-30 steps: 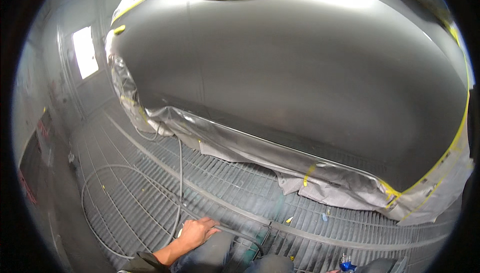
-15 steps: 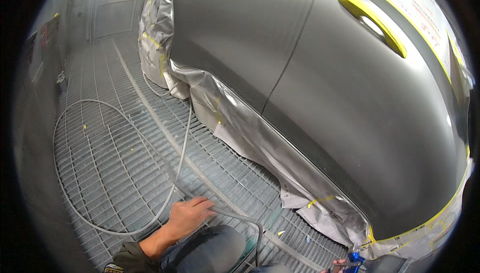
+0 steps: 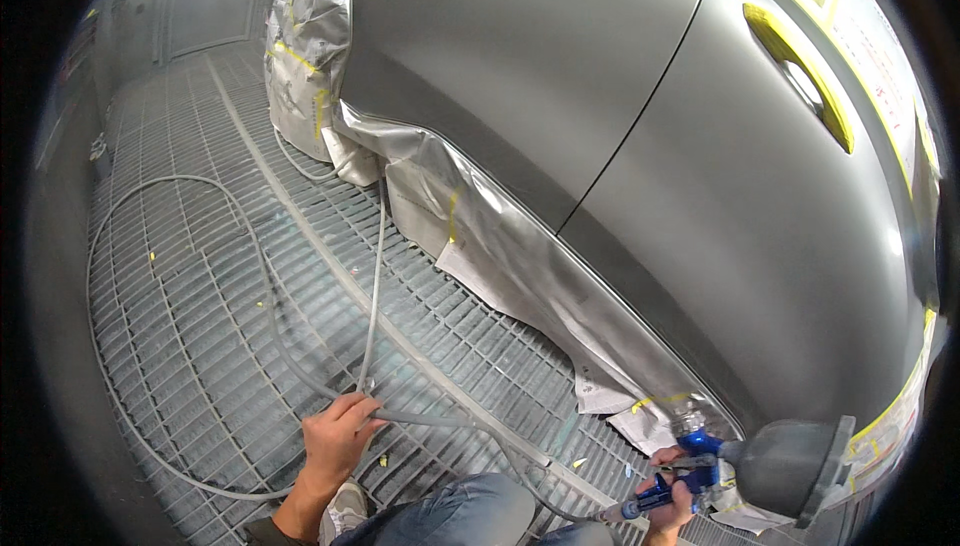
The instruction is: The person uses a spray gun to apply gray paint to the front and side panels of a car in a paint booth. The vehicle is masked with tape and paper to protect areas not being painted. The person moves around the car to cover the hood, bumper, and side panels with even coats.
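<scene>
My left hand (image 3: 336, 438) is closed around a grey air hose (image 3: 438, 419), low in front of my knee. From there the hose runs right to the handle of a blue spray gun (image 3: 700, 474), which my right hand (image 3: 670, 508) grips at the lower right. The gun's nozzle end faces the lower edge of a grey car body side (image 3: 690, 236). A dark grey cup (image 3: 780, 461) is attached to the gun and lies tilted over to the right. Fingers of my right hand are wrapped round the handle near the trigger.
Silvery masking sheet (image 3: 500, 246) covers the car's sill, and more wraps the wheel (image 3: 300, 76). Yellow tape covers the door handle (image 3: 800, 76). Hose loops lie across the grated floor (image 3: 190, 346). A grey wall (image 3: 65, 276) stands at the left, a door (image 3: 210, 6) at the back.
The spray gun and my right hand have come up into view from the lower edge, showing the cup. My left hand has moved left and slightly down with the hose. The view has shifted.
</scene>
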`<state>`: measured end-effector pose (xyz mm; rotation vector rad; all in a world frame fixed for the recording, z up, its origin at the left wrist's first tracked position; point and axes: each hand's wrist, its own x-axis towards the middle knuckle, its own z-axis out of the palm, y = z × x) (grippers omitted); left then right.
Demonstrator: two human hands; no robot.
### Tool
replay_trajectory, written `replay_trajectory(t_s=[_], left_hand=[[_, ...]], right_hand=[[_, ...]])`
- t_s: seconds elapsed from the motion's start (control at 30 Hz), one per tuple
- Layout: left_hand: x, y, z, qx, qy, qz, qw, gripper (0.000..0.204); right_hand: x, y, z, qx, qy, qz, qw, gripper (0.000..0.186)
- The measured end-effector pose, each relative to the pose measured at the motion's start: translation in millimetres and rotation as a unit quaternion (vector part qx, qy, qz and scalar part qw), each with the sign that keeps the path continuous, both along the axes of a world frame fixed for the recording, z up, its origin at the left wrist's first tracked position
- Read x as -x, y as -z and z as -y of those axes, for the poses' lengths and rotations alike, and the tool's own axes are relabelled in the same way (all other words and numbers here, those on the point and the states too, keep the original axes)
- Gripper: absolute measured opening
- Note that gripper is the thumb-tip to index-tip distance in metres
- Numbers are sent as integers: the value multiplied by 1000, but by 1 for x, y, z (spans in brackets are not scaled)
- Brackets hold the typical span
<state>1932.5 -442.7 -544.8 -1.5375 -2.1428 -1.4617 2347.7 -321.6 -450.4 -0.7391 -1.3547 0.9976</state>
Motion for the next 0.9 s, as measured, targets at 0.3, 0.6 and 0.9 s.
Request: replay_trajectory(t_s=[0.3, 0.6, 0.9], left_hand=[[-9, 7, -3, 21, 8, 17, 1000, 34], [-15, 0, -24, -4, 0, 13, 1000, 35], [-37, -26, -49, -15, 30, 22, 999, 23]], right_hand=[[10, 26, 15, 67, 9, 17, 998, 73], [-34, 23, 34, 67, -5, -68, 995, 58], [-103, -6, 44, -94, 226, -205, 948, 42]])
